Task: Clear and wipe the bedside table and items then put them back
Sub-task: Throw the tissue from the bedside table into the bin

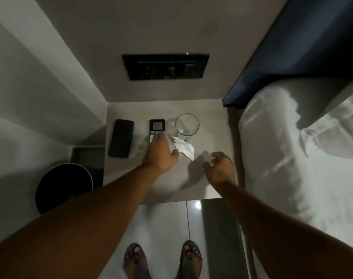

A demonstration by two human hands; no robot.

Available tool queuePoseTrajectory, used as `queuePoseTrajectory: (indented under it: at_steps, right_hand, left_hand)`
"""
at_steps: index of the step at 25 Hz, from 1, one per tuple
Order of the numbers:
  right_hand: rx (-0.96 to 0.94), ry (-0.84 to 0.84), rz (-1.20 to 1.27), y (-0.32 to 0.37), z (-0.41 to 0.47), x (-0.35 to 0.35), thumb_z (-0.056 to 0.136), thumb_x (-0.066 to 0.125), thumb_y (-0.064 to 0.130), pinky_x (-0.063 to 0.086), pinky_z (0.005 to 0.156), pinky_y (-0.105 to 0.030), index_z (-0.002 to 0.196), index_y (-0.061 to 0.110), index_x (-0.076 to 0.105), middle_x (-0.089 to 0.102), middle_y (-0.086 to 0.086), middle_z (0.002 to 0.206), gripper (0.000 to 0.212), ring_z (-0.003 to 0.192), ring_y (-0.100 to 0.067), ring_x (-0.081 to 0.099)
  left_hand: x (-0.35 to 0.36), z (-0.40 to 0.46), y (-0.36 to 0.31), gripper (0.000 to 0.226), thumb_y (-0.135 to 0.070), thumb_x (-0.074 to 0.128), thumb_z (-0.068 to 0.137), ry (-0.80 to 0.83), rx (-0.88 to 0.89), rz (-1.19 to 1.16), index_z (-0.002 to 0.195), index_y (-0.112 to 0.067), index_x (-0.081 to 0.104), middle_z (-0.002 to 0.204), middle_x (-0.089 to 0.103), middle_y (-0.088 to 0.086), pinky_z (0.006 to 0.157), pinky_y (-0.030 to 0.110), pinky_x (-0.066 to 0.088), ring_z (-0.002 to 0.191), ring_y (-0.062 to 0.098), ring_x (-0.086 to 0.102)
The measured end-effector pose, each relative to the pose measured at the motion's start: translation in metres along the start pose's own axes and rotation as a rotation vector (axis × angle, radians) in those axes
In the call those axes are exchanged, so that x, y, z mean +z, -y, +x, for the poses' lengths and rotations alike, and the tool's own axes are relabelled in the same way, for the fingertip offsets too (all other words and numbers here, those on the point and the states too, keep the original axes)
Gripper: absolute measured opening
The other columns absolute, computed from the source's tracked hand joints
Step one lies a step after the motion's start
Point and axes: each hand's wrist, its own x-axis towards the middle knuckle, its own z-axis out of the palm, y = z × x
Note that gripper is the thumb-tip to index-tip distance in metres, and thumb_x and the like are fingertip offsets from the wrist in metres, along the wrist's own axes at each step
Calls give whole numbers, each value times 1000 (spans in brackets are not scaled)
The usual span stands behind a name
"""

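— While the person stands at the bedside table, what takes up most of the view?

— On the right, the bed with its white sheet and pillow, just beside the table's edge. At the lower left a round black bin sits on the floor, and a dark switch panel is set in the wall above the table.

— And on the table itself?

— A black phone lies flat near the left edge. Right of it sits a remote control with a small screen, then an upright clear glass toward the back (empty, as far as can be seen). A crumpled white tissue lies just in front of the glass.

— What are the hands doing?

— The left hand reaches forward, its fingers laid over the near end of the remote; whether they grip it or only rest on it cannot be told. The thumb sits just beside the tissue.

— The right?

— The right hand hovers over the table's right side, fingers loosely curled and spread, holding nothing, apart from the tissue.
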Motion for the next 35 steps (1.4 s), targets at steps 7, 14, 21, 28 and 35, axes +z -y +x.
queuePoseTrajectory:
  at_steps: [7,14,21,28,35]
  right_hand:
    - [-114,62,-60,18,49,56,79,69,42,58,83,-35,100,23,68,67,-10,110,28,91,-25,67]
    - [-127,44,148,65,-22,73,84,73,30,54,73,-31,86,14,70,73,-3,82,16,77,-23,68]
    - [-60,479,293,153,-138,221,81,78,21,64,75,-43,97,14,75,73,1,83,18,77,-20,72]
    - [99,641,358,189,-173,300,84,74,8,61,75,-30,116,11,69,67,-2,84,33,76,-15,68]
    - [-253,411,153,186,-118,251,85,68,11,56,93,-36,104,16,72,73,-3,99,20,97,-22,69]
  left_hand:
    - [32,49,14,26,-8,72,80,-75,-4,-183,103,-11,63,102,71,11,84,34,56,94,27,69]
    - [-23,-9,62,8,-3,73,82,-107,-87,-416,86,-9,72,79,73,7,69,33,61,68,20,68]
    - [-120,-107,239,6,-13,70,84,-298,-459,-254,89,-13,73,84,74,6,82,30,55,80,22,70]
    - [-140,-134,336,16,-14,73,74,-424,-698,-334,90,-14,75,94,77,10,90,42,59,89,27,74]
    - [-107,-104,315,35,-16,76,81,-370,-523,-243,112,-3,65,106,71,14,87,20,41,105,28,66]
